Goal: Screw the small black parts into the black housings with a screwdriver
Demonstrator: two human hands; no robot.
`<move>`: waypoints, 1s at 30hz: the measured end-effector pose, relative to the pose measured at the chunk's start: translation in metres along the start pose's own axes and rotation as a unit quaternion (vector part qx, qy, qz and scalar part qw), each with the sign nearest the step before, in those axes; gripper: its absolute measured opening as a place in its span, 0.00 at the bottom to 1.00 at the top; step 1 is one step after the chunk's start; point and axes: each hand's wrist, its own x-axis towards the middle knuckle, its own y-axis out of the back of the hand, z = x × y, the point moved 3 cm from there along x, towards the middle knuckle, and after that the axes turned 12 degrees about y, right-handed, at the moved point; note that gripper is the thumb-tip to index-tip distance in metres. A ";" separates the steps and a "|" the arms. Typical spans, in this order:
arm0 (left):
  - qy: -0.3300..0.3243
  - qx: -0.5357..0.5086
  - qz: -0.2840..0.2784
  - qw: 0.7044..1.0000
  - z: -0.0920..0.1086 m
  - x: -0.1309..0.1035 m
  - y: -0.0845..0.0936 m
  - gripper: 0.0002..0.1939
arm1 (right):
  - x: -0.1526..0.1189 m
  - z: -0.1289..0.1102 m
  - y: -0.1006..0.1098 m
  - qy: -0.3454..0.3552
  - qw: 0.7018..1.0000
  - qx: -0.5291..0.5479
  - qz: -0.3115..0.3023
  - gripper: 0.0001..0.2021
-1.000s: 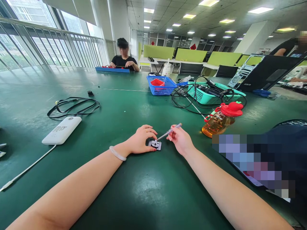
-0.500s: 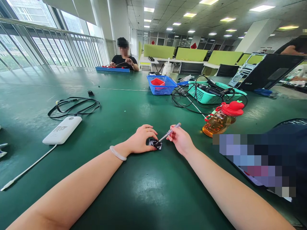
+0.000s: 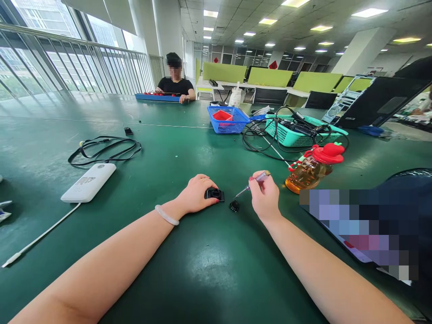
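Screwdriver (image 3: 262, 176) is gripped in the right hand (image 3: 266, 197), tip just beside a small black part (image 3: 234, 206) on the table (image 3: 209, 292); farther left, the left hand (image 3: 197, 194) pinches a black block (image 3: 215, 194).

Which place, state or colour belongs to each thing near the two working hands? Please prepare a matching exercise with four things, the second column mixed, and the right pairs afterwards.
Things
1. screwdriver
2. black rectangular piece
3. small loose black part
4. drink bottle

Places, states, colours
A. on the green table near the tool's tip, touched by no hand
B. topped with a red lid
C. between the thumb and fingers of the left hand
D. held in the right hand

Right pairs: 1-D, 2-C, 3-A, 4-B
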 end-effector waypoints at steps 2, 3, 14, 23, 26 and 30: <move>0.007 0.005 0.003 1.000 0.000 0.000 0.000 0.14 | -0.003 -0.013 0.000 0.070 0.997 -0.025 -0.018 0.06; 0.007 0.007 0.003 1.000 0.000 0.000 0.000 0.15 | -0.005 -0.018 -0.001 0.095 0.994 -0.028 -0.038 0.05; -0.002 0.014 -0.004 1.000 0.001 -0.001 0.000 0.15 | -0.011 -0.027 -0.015 0.142 0.974 -0.054 -0.168 0.05; 0.001 0.014 -0.003 1.000 0.004 -0.001 0.002 0.15 | -0.014 -0.044 -0.017 0.321 0.922 -0.105 -0.192 0.05; -0.004 0.014 -0.003 1.000 0.004 -0.001 0.002 0.15 | -0.011 -0.040 -0.014 0.278 0.943 -0.107 -0.148 0.04; -0.011 0.014 -0.003 1.000 0.002 -0.001 0.002 0.16 | -0.006 -0.019 -0.014 0.110 0.984 -0.058 -0.129 0.04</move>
